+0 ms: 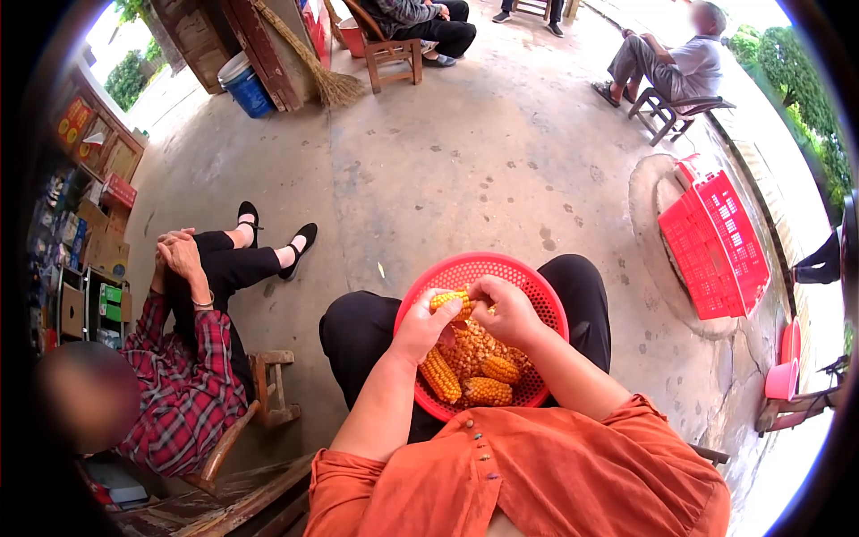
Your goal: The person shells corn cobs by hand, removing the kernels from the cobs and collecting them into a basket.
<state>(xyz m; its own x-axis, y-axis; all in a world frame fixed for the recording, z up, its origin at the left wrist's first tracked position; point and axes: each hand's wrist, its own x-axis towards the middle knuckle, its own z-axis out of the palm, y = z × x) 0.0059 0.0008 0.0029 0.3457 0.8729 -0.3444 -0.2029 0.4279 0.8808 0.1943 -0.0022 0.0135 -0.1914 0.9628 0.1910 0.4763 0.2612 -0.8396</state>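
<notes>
A red perforated plastic basket point(553, 313) rests on my lap between my knees. My left hand point(420, 327) is closed around an ear of corn point(450, 302), held over the basket. At the right end of that ear, my right hand point(506, 311) has its fingers curled and pressed in; my fingers hide part of the cob there. Below my hands lie loose yellow kernels point(470, 347). One corn cob point(440, 376) leans along the basket's left side. A short cob point(500, 369) and another cob point(488, 392) lie on the kernels nearer to me.
A person in a plaid shirt point(183, 389) sits close on my left. A red crate point(716, 246) stands on the concrete at the right. Farther off are seated people, a broom point(309, 58), a blue bucket point(247, 87) and a pink basin point(782, 380).
</notes>
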